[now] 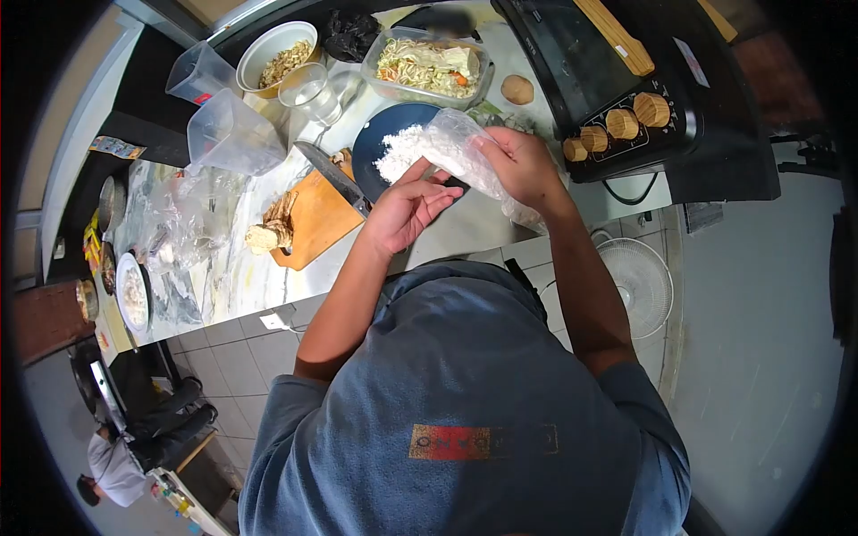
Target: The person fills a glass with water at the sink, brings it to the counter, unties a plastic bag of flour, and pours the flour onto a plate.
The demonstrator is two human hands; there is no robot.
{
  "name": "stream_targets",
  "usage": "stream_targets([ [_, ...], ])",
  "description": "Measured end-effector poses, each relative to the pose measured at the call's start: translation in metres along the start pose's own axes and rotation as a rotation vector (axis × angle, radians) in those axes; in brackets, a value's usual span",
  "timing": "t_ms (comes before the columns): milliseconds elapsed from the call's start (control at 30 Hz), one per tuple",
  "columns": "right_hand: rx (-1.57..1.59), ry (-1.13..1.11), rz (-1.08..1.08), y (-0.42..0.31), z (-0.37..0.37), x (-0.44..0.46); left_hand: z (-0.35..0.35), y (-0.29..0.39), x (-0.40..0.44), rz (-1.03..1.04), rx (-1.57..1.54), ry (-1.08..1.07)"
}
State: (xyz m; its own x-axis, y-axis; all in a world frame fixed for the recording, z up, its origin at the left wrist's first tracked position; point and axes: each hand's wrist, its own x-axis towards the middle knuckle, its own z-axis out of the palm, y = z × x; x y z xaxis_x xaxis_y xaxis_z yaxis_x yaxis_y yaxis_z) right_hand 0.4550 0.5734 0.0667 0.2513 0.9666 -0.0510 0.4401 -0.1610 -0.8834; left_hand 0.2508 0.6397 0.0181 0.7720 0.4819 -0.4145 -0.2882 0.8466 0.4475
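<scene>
A clear plastic bag of white powder (460, 161) is tilted over a dark blue plate (365, 154), its mouth to the left. A heap of white powder (402, 150) lies on the plate at that mouth. My right hand (521, 168) is closed on the upper right part of the bag. Below the mouth, my left hand (407, 213) has its palm turned up, with thumb and curled fingers against the bag's lower edge. Left of the plate, a knife (331, 177) rests across a wooden cutting board (323, 219), beside a brown, rough-skinned piece of food (275, 223).
Behind the plate stand a container of shredded vegetables (429, 70), a clear cup (310, 95) and a white bowl (277, 55). A black toaster oven (626, 98) is at right. Plastic bags (183, 214) lie at left. A fan (635, 286) stands on the floor; another person (116, 464) is lower left.
</scene>
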Motion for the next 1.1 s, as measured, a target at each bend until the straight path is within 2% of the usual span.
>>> stream_targets([
  [433,0.0,-0.041,-0.022,0.001,0.0,0.003,-0.001,-0.001,-0.002,0.011,-0.036,-0.023],
  [533,0.023,-0.062,-0.02,0.003,0.003,0.005,-0.006,0.001,0.0,-0.043,-0.068,-0.02],
  [600,0.015,-0.073,-0.028,0.006,0.002,0.006,-0.003,0.0,-0.005,0.031,-0.043,-0.004],
  [833,0.008,-0.151,-0.031,0.012,0.005,0.01,-0.004,0.001,-0.012,0.031,-0.049,-0.012],
  [933,0.034,-0.134,-0.004,0.008,0.007,0.009,0.0,-0.001,-0.012,0.03,0.006,0.052],
  [1000,0.015,-0.137,-0.011,0.007,0.005,0.009,-0.006,-0.002,-0.007,-0.004,-0.079,0.01],
  [1100,0.013,-0.131,-0.016,0.009,0.006,0.01,-0.003,-0.004,-0.01,0.038,0.0,-0.011],
])
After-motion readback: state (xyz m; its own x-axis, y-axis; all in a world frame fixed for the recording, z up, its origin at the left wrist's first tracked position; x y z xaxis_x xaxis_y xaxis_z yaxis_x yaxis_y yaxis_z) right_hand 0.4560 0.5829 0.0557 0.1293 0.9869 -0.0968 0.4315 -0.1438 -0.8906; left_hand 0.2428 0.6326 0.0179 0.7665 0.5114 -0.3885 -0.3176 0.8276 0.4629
